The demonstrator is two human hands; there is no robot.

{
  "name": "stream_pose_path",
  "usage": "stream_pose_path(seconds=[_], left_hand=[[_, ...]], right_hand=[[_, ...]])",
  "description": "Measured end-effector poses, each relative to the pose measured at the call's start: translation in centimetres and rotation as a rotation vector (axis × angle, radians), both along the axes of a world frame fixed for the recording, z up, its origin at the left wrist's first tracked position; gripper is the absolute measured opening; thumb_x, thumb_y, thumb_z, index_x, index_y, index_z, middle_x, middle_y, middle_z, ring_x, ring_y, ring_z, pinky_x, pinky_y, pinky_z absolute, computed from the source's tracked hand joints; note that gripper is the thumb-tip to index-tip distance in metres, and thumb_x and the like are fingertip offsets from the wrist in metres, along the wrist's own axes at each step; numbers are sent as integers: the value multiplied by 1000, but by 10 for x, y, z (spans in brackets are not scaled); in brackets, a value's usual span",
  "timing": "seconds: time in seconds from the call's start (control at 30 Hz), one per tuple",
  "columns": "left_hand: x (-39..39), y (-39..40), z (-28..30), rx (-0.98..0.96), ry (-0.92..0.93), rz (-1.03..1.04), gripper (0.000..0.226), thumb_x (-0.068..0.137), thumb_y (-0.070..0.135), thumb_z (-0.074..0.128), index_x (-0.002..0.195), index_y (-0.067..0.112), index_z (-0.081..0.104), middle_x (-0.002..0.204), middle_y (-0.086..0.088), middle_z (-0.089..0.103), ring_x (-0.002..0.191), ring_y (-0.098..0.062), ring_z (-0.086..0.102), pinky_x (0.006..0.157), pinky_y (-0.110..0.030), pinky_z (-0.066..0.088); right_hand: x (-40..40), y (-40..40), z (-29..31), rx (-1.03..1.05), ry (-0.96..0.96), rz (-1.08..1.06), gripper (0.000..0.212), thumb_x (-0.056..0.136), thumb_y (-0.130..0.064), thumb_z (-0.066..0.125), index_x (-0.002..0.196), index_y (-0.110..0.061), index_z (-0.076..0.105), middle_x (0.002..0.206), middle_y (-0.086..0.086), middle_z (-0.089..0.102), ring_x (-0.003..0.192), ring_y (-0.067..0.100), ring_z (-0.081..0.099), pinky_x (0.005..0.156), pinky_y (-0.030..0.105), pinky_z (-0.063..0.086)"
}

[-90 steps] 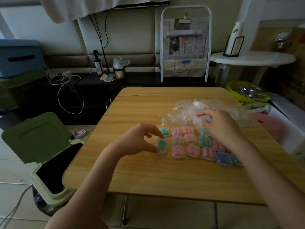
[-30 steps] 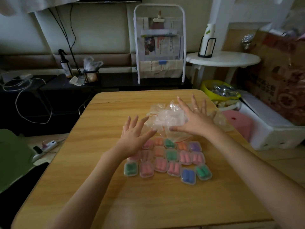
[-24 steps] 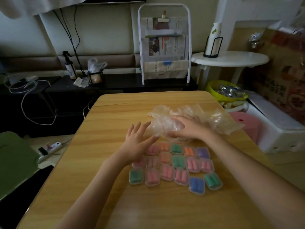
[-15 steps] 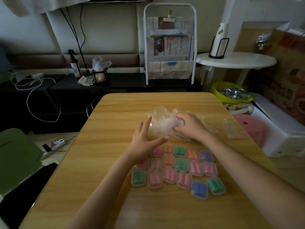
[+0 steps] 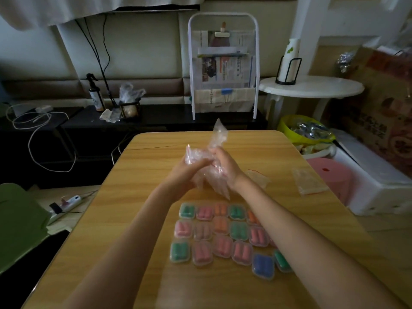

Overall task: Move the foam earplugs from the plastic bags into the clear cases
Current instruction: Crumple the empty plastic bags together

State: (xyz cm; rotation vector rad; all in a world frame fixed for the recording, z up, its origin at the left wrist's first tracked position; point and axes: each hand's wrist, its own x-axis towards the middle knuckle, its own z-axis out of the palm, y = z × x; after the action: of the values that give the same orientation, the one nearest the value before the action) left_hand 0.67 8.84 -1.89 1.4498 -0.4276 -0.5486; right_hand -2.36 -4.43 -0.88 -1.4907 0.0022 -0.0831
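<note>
Wooden table: left hand and right hand together grip crumpled plastic bags. Filled clear cases nearer than hands; white side table beyond, right.

newspapers print blurred, nothing legible

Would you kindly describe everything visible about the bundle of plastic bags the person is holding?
The bundle of plastic bags is thin, clear, crinkled film, gathered into a loose wad, with thin red lines showing in places. It is lifted above the wooden table, beyond the rows of clear cases. The left hand and right hand grip it from either side. One twisted tail sticks up; another corner hangs down towards the cases. No earplugs can be made out inside.
</note>
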Motion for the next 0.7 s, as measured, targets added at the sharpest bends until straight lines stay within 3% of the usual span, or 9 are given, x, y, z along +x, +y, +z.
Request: stream_pose_path(seconds=[0.1, 0.17, 0.23, 0.3, 0.37, 0.43, 0.53, 0.63, 0.7], left_hand=[[2, -4, 2, -120, 136, -37, 68, 76, 40, 70, 133, 10, 47, 117, -19, 63, 92, -30, 66, 70, -41, 55], [1, -5, 6, -248, 162, -169, 71, 84, 51, 55, 139, 9, 42, 130, -20, 56, 112, -33, 60, 81, -45, 53], [2, -9, 13, -313, 192, -177, 74, 83, 53, 53, 139, 6, 42, 132, -20, 54, 116, -33, 59, 83, -45, 53], [8, -16, 15, -289, 236, -20, 69, 81, 45, 64, 134, 5, 45, 127, -22, 58, 109, -33, 63, 74, -40, 56], [15, -20, 13, -317, 355, 173, 58, 87, 33, 64, 132, 3, 46, 125, -21, 59, 101, -30, 66, 66, -35, 58], [21, -17, 9, -367, 496, 319, 42, 95, 25, 54, 127, -1, 47, 114, -17, 62, 87, -24, 67, 60, -31, 59], [28, 2, 10, -474, 590, 439, 17, 98, 17, 48, 108, 4, 51, 91, -13, 58, 69, -22, 65, 56, -34, 57], [30, 26, 10, -570, 545, 486, 13, 97, 14, 48, 97, 3, 56, 82, -11, 57, 53, -19, 66, 52, -31, 58], [31, 43, 5, -619, 532, 463, 34, 99, 18, 43, 77, 3, 64, 74, -9, 61, 51, -16, 65, 52, -28, 56]], right_hand=[[9, 4, 6, 144, 108, -67, 40, 94, -46, 43, 101, -8, 55, 91, 16, 62, 81, 28, 64, 74, 35, 54], [22, 2, -6, -97, 102, -162, 52, 84, -59, 50, 108, -14, 58, 111, 25, 58, 102, 43, 58, 88, 52, 53], [16, 1, -8, -519, -17, -211, 51, 84, -62, 45, 120, -27, 55, 125, 18, 50, 117, 38, 47, 97, 53, 46], [14, 2, -3, -899, -160, -203, 45, 95, -44, 44, 134, -23, 47, 133, 10, 44, 125, 28, 36, 105, 43, 35], [11, 3, 2, -1111, -195, -175, 47, 98, -35, 44, 141, -17, 40, 141, 5, 37, 131, 24, 28, 108, 39, 27], [5, 4, 7, -1092, -154, -78, 53, 96, -35, 49, 145, -22, 35, 149, 0, 29, 138, 22, 18, 112, 41, 20], [-10, -13, 13, -821, -73, -40, 65, 90, -43, 60, 147, -31, 30, 153, -3, 23, 143, 19, 12, 115, 47, 18], [-22, -47, 11, -1223, 89, -265, 64, 86, -53, 59, 144, -40, 33, 151, -2, 31, 139, 28, 23, 107, 48, 28], [-24, -63, 1, -1359, 350, -238, 57, 84, -50, 64, 136, -38, 43, 145, 2, 36, 133, 33, 28, 103, 46, 32]])
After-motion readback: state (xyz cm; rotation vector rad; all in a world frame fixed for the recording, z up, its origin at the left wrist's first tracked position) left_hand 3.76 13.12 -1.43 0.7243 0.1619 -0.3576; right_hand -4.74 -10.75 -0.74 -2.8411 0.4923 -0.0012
